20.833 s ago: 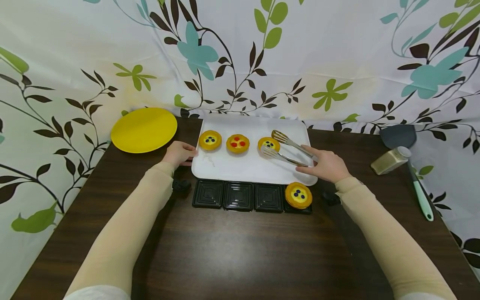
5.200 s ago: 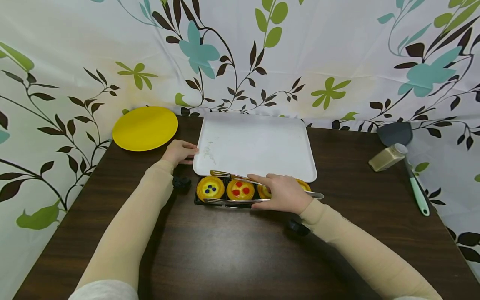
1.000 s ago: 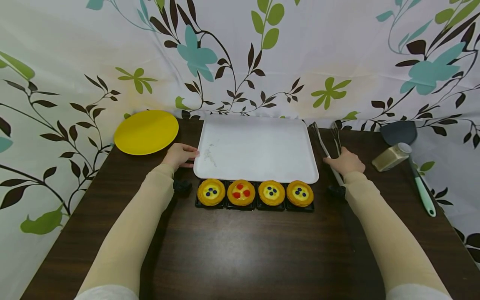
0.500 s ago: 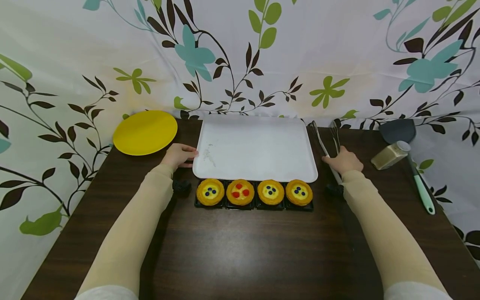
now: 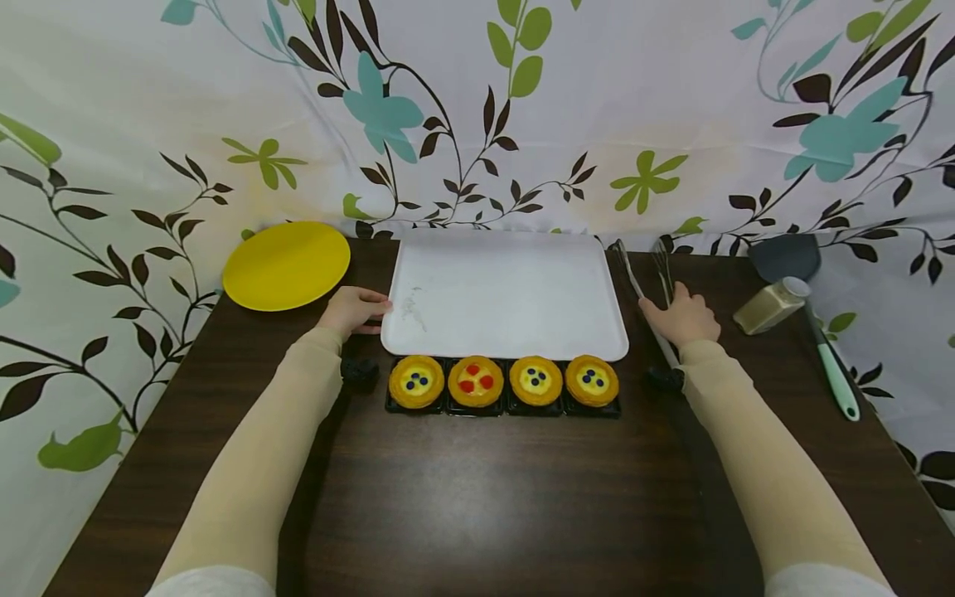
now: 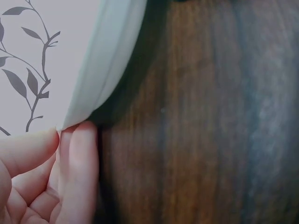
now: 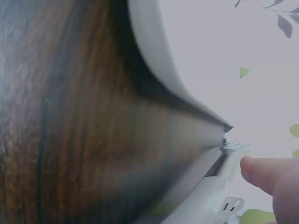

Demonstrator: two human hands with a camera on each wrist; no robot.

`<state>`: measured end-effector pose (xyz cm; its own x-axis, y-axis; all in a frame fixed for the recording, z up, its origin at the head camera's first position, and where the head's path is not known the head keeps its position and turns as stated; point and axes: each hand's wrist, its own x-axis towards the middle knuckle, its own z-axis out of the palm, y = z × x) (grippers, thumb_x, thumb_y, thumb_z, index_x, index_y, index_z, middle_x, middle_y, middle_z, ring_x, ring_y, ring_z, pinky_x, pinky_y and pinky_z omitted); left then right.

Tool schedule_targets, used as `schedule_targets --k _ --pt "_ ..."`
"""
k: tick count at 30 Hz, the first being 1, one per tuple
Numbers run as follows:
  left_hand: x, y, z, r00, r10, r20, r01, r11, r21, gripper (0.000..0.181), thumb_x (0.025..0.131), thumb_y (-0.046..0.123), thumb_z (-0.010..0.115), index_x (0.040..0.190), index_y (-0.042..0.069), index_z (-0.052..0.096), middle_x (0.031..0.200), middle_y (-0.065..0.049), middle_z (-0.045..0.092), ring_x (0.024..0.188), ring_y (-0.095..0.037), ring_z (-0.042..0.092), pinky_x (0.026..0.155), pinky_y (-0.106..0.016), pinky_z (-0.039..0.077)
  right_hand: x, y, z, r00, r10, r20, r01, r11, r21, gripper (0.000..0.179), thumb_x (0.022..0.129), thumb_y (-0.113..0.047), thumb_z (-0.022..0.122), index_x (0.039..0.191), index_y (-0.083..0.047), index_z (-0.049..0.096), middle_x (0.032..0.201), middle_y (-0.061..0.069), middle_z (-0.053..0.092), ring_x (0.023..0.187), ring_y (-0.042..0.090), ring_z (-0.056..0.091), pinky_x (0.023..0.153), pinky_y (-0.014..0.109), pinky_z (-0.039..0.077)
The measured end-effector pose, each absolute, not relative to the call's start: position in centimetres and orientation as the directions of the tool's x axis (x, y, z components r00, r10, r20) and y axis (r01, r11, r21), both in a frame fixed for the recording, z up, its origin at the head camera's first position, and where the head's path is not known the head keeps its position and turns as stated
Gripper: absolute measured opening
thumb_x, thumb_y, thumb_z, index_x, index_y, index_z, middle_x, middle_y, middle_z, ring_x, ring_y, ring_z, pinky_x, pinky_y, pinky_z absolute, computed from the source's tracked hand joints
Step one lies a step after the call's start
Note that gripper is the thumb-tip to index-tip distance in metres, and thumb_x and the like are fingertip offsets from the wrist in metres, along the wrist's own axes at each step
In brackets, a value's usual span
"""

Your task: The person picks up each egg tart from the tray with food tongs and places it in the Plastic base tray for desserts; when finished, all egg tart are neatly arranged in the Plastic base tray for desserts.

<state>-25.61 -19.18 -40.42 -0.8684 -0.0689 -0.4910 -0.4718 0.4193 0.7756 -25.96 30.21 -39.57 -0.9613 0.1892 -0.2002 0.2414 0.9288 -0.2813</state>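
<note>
My left hand pinches the left rim of the white tray, with thumb and fingers meeting at its edge in the left wrist view. At the tray's right, metal tongs lie on the table with their tips toward the back. My right hand is over them with fingers loosely spread, and its thumb stands off the metal in the right wrist view. Along the tray's front edge, a black compartment tray holds a row of several tarts, one tart topped with red pieces, the others with dark blue ones.
A yellow plate leans at the back left. On the right lie a shaker jar and a spatula with a mint handle. Behind the dark wooden table hangs a leaf-patterned cloth.
The tarts have gone from the white tray into the black compartments. My right hand brought the tongs to the tray's right side, and its fingers have just loosened from them. My left hand stays put.
</note>
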Motion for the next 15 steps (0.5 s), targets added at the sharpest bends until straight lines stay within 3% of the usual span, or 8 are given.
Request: schedule_targets --k 6,15 --pt "-25.6 -19.6 -40.6 -0.868 -0.065 -0.493 -0.472 0.420 0.775 0.043 0.096 0.020 0.057 0.133 0.000 0.051 0.130 -0.019 0.053 0.114 -0.030 0.055 0.085 -0.034 0.056 -25.7 29.3 -39.2 -0.989 0.119 -0.084 0.140 0.937 -0.319 0.084 0.094 -0.056 0.038 0.148 0.004 0.017 0.138 0.041 0.026 0.119 0.061 0.030 0.093 0.075 0.028" --pt "-24.9 -19.8 -40.9 -0.885 -0.074 -0.459 -0.443 0.433 0.785 0.041 0.096 0.018 0.057 0.131 -0.002 0.052 0.129 -0.021 0.053 0.114 -0.032 0.057 0.083 -0.033 0.056 -23.8 27.4 -38.9 -0.995 -0.020 0.100 -0.061 0.904 -0.423 0.065 0.096 -0.045 0.046 0.142 0.000 0.038 0.137 0.035 0.036 0.123 0.054 0.034 0.097 0.072 0.026"
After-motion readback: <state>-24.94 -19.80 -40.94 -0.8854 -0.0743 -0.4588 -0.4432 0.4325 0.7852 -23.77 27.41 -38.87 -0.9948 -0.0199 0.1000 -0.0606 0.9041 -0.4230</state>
